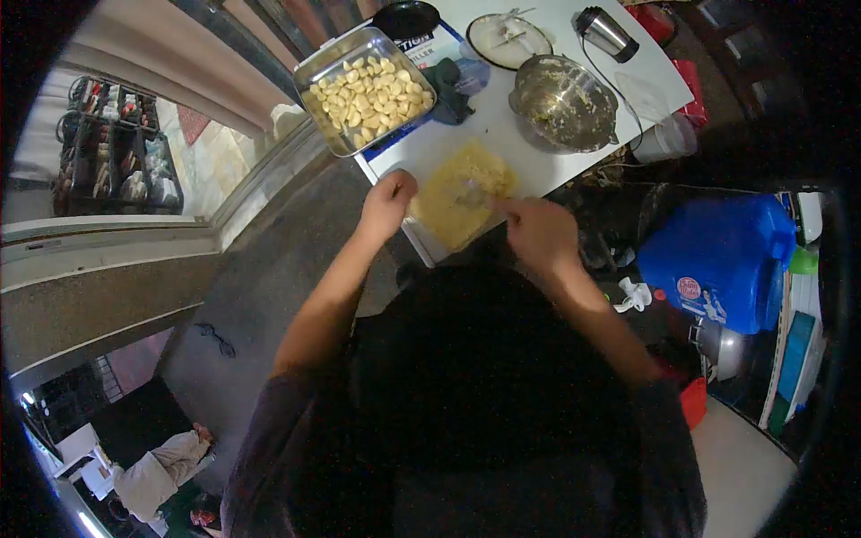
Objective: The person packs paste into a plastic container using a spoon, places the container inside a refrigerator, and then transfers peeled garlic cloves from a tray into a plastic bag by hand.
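Note:
A flat yellowish board or sheet [446,215] lies at the table's near corner, with a lumpy pale yellow mass [489,172] on its far side. My left hand [387,208] is closed at the left edge of the sheet; whatever its fingers hold is hidden. On the other side, my right hand [544,231] is closed, its fingers pointing toward the mass. A blurred greyish shape [470,193] shows just left of it, too smeared to name. A rectangular metal tray [307,79] holds many small pale yellow pieces [372,94] beyond my left hand.
On the white table [574,170] stand a metal bowl [574,103] with pale residue, a round plate or lid [509,43] with utensils, a steel tumbler [607,34] and a dark cloth [448,90]. A blue jug [717,255] is at the right. Someone lies at lower left [161,475].

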Tool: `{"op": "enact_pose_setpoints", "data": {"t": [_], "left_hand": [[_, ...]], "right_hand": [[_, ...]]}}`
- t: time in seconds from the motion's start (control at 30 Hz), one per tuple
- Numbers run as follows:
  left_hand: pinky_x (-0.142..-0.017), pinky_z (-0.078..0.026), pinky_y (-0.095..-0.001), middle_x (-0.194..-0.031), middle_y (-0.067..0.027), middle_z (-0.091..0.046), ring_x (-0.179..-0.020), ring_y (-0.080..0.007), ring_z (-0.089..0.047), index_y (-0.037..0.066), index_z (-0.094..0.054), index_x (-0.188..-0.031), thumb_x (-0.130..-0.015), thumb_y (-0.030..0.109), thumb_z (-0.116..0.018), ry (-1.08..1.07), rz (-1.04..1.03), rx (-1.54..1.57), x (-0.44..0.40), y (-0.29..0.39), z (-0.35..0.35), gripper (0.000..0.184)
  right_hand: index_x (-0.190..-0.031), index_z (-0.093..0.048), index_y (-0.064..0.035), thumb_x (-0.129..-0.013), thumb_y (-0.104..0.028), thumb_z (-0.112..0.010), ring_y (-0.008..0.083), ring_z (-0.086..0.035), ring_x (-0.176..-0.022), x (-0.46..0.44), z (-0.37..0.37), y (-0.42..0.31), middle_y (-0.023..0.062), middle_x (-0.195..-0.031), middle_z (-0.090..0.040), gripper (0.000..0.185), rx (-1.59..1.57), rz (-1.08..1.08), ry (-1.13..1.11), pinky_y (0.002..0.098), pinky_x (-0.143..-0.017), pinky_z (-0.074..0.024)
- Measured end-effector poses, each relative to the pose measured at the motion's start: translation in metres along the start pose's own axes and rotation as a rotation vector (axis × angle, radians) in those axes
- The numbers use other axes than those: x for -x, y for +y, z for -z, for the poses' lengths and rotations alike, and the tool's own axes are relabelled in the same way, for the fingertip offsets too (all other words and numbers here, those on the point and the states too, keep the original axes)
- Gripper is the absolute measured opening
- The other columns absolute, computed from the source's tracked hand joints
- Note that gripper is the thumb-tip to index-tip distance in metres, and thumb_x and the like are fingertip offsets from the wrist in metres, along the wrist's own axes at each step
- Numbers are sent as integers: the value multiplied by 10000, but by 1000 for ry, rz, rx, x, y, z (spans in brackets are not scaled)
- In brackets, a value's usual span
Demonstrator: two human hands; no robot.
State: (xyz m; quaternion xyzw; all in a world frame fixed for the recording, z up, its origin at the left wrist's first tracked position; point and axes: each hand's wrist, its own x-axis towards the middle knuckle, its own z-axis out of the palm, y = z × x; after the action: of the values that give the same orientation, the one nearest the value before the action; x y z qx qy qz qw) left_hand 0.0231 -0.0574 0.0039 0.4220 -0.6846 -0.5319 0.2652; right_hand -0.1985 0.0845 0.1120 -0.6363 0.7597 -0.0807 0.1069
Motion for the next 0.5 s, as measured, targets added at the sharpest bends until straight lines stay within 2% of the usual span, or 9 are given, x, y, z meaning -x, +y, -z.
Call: {"op": "enact_pose_setpoints", "data": {"t": [0.1, 0.2, 0.3, 0.4, 0.5], "left_hand": [[-612, -480, -305, -801, -77, -589, -685, -182, -591, 3, -586, -929, -943, 104, -523, -119, 216, 27, -4, 22, 8, 120], [-529, -495, -304, -792, -72, -581, -613, -166, -572, 3, -573, -931, -948, 110, -519, -66, -40, -63, -2, 7, 5, 121], [-509, -530, -316, -782, -74, -568, -590, -167, -590, 1, -546, -941, -965, 127, -492, -87, 115, 43, 10, 19, 0, 138], [-509, -554, -325, -769, -77, -550, -575, -190, -623, -9, -515, -939, -976, 122, -469, -69, 96, 83, 19, 20, -5, 144], [-518, -555, -326, -763, -73, -539, -582, -204, -645, -13, -502, -928, -978, 105, -444, -127, 212, 275, 24, 19, -18, 141]], "right_hand": [[-1054, -722, -210, -844, -163, -551, 342, -632, -783, -7, 6, 1, 124, -805, -646, 275, 14, -9, 65, 469, -681, -499], [-1035, -720, -201, -850, -172, -545, 342, -634, -793, 2, -10, -22, 126, -817, -647, 257, 10, 115, -72, 472, -682, -500], [-1042, -717, -208, -853, -178, -543, 342, -637, -804, -8, -17, -18, 122, -832, -652, 259, 67, 30, -176, 470, -686, -502], [-1061, -718, -223, -864, -190, -542, 345, -637, -795, -16, -14, 4, 126, -810, -651, 265, 2, -14, 8, 460, -689, -506], [-1081, -715, -242, -881, -214, -544, 344, -642, -799, -26, -1, 12, 128, -824, -660, 265, 2, -30, 49, 450, -691, -512]]}}
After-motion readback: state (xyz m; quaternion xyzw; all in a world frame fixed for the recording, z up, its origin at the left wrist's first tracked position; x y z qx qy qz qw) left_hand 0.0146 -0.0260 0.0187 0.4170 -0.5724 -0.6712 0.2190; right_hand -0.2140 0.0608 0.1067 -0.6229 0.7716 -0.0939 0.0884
